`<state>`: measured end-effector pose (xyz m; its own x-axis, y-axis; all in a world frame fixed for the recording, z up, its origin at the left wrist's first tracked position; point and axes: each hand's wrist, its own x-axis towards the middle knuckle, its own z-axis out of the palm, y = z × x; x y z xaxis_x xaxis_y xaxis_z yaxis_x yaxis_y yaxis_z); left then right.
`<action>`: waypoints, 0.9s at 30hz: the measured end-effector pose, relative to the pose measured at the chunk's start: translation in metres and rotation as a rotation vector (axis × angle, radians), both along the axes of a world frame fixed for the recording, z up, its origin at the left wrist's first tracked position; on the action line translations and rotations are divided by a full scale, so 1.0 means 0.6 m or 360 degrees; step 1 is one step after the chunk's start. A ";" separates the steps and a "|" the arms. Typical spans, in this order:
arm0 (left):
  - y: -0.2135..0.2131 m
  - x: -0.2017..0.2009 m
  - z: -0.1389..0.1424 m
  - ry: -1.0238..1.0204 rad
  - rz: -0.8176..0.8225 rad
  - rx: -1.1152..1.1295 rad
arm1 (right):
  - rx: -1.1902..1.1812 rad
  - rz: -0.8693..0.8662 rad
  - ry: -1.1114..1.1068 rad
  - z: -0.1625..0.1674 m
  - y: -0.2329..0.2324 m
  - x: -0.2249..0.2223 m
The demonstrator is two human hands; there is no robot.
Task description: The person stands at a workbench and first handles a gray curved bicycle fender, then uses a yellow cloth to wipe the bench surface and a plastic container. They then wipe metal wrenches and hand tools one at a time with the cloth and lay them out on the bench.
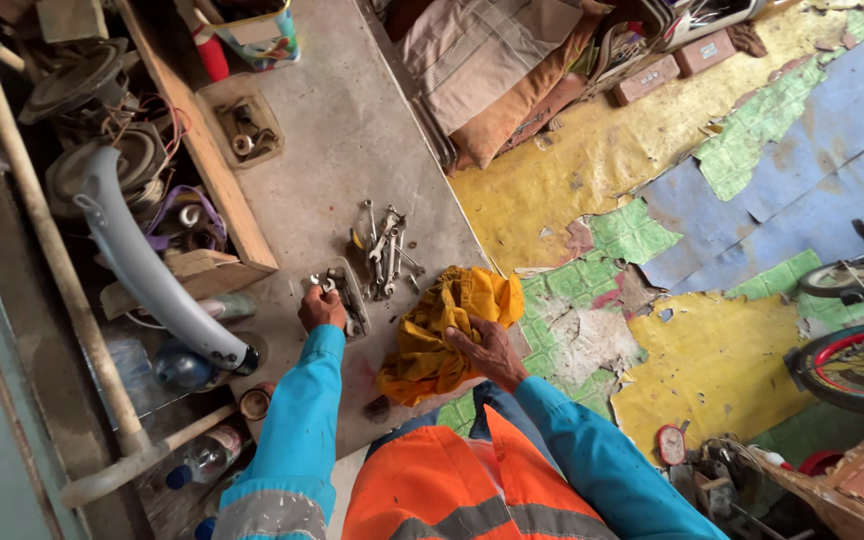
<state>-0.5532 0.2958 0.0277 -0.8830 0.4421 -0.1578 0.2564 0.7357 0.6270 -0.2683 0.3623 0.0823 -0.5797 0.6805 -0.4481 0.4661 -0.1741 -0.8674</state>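
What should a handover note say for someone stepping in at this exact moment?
Left hand: fingers closed on a small metal part, over the small tray of bits.
Right hand: gripping the yellow rag on the grey board.
Wrenches lie in a loose pile just beyond the tray and rag, untouched.
Done: rag and part in hand.
Left: cannot tell from this view; the part is too small to identify.

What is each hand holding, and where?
Right hand grips the yellow rag at its near edge. Left hand reaches among small tools; grasp unclear.
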 end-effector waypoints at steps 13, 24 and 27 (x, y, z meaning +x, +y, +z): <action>0.046 0.049 0.012 0.0402 -0.0473 0.0131 | -0.0246 -0.0246 -0.0057 0.002 0.022 0.010; 0.137 0.054 -0.006 0.0448 -0.0651 -0.0395 | -0.0318 -0.0242 0.0045 -0.031 0.019 0.035; 0.150 0.053 -0.005 0.0359 -0.0639 -0.0486 | -0.0312 -0.0202 0.0041 -0.028 0.021 0.040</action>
<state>-0.5212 0.3858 0.0247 -0.6810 0.7150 -0.1580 0.6576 0.6921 0.2975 -0.2445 0.3748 0.0655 -0.5079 0.6503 -0.5649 0.4077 -0.3962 -0.8227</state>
